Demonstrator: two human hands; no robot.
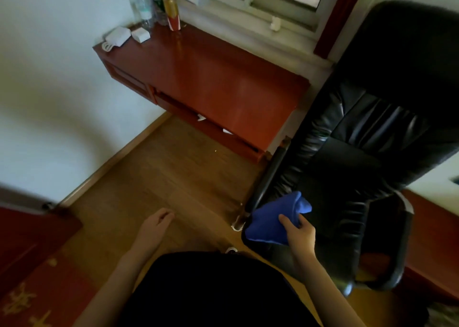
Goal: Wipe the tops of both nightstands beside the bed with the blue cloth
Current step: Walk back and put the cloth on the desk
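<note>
My right hand (299, 235) grips the blue cloth (273, 221), a bunched piece held low right, in front of a black chair's armrest. My left hand (155, 223) hangs over the wooden floor with its fingers loosely apart and nothing in it. A long red-brown wooden cabinet (211, 73) stands ahead under the window, well beyond both hands; its top is mostly bare and shiny. No nightstand is clearly identifiable and the bed is out of view.
A black leather office chair (367, 140) fills the right side. Bottles (171, 6) and white boxes (124, 35) stand at the cabinet's far left end. Red-brown furniture (27, 242) sits at lower left. Open wooden floor (173, 172) lies between me and the cabinet.
</note>
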